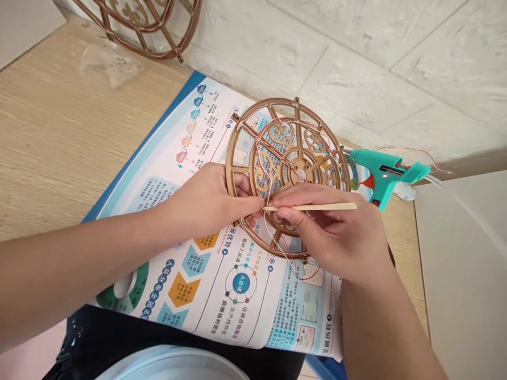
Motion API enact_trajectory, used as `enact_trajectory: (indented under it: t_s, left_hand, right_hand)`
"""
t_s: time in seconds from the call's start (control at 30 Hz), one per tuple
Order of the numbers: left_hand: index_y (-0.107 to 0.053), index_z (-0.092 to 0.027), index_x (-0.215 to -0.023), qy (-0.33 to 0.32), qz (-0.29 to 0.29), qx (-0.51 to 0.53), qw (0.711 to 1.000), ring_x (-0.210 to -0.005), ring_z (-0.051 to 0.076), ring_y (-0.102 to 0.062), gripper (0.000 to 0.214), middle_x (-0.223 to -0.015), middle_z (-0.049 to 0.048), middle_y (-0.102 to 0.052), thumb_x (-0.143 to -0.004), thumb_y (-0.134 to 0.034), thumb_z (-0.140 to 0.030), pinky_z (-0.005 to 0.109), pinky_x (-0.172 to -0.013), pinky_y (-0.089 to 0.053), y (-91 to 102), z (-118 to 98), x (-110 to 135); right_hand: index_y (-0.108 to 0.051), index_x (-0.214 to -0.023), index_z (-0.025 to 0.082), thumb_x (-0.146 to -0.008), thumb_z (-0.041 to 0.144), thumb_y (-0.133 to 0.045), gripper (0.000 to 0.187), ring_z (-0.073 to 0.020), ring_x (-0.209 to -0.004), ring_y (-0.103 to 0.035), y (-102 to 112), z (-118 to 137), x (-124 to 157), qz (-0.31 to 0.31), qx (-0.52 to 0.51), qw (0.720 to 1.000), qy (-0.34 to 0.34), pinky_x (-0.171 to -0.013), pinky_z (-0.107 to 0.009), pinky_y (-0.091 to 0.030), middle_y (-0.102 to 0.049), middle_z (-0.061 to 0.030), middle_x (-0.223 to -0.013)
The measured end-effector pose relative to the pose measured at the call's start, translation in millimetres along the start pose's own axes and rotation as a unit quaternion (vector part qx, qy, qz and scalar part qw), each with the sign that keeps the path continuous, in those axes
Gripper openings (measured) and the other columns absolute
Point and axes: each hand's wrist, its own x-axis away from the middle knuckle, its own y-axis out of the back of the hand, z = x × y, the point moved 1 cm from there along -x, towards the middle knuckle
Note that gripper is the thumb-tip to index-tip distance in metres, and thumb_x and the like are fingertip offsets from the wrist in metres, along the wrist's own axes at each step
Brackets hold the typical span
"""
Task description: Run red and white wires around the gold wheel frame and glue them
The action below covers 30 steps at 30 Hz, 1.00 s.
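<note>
A round gold-brown openwork disc with thin red and white wires threaded across it lies on a printed poster. My left hand is closed, pinching the wires at the disc's lower left edge. My right hand is closed round a thin wooden stick, held level with its tip pointing left at the pinched wires. The two hands almost touch over the disc's lower part, which they partly hide.
A teal hot glue gun lies right of the disc at the desk's edge, with a thin wire trailing past it. A second ornate disc leans against the white wall at the back. A clear plastic bag lies on the wooden desk.
</note>
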Motion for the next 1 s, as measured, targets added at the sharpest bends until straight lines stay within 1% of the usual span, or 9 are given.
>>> enact_trajectory:
  t_s: [0.17,0.43,0.63,0.83,0.93,1.0]
  left_hand:
    - [-0.073,-0.021,-0.063,-0.012,0.005,0.009,1.0,-0.059,0.016,-0.064,0.014,-0.062,0.0002,-0.072,-0.074,-0.07,-0.028,0.024,-0.05,-0.042,-0.1,3.5,-1.3]
    - [-0.074,-0.021,-0.063,-0.017,0.008,0.001,1.0,-0.06,0.016,-0.065,0.017,-0.063,0.0,-0.074,-0.076,-0.071,-0.03,0.024,-0.052,-0.045,2.8,4.3,-0.7]
    - [-0.078,-0.022,-0.072,-0.024,0.007,0.003,1.0,-0.067,0.02,-0.071,0.013,-0.069,0.001,-0.077,-0.076,-0.07,-0.032,0.027,-0.055,-0.049,2.7,6.7,-1.3]
    - [-0.077,-0.022,-0.068,-0.027,0.003,-0.007,1.0,-0.065,0.019,-0.069,0.015,-0.064,0.0002,-0.073,-0.076,-0.07,-0.033,0.026,-0.055,-0.047,2.4,7.2,-1.1]
    - [-0.076,-0.022,-0.068,-0.022,0.0,-0.003,1.0,-0.064,0.018,-0.068,0.015,-0.064,-0.0004,-0.073,-0.076,-0.07,-0.032,0.026,-0.056,-0.046,2.1,6.8,-0.8]
    - [-0.076,-0.022,-0.067,-0.019,0.001,-0.002,1.0,-0.063,0.018,-0.067,0.015,-0.064,-0.0005,-0.073,-0.077,-0.07,-0.032,0.027,-0.055,-0.046,2.1,6.4,-0.6]
  right_hand:
    - [-0.077,-0.092,0.027,-0.095,0.012,-0.071,0.016,-0.0178,-0.088,-0.078,-0.6,-0.4,0.1,0.004,0.001,1.0,0.012,-0.075,-0.033,-0.064,-0.081,0.001,-0.091]
    - [-0.077,-0.094,0.028,-0.095,0.011,-0.071,0.018,-0.0187,-0.087,-0.077,-2.4,-0.1,-0.3,0.007,0.007,1.0,0.011,-0.073,-0.035,-0.065,-0.081,0.0005,-0.091]
    - [-0.077,-0.096,0.029,-0.095,0.011,-0.071,0.019,-0.0192,-0.089,-0.077,-1.9,-0.6,0.3,0.006,0.0,1.0,0.015,-0.072,-0.035,-0.065,-0.081,0.0001,-0.092]
    - [-0.078,-0.096,0.027,-0.095,0.011,-0.071,0.018,-0.0192,-0.089,-0.077,-3.1,0.1,-0.1,0.006,0.005,1.0,0.011,-0.074,-0.035,-0.064,-0.081,-0.0001,-0.092]
    - [-0.078,-0.096,0.026,-0.094,0.009,-0.072,0.018,-0.0179,-0.089,-0.077,-3.3,0.3,0.8,0.007,0.004,1.0,0.007,-0.076,-0.034,-0.064,-0.08,0.0001,-0.093]
    - [-0.078,-0.098,0.026,-0.093,0.008,-0.072,0.02,-0.0184,-0.09,-0.077,-3.0,0.0,1.5,0.009,0.005,1.0,0.01,-0.078,-0.036,-0.064,-0.081,0.0001,-0.094]
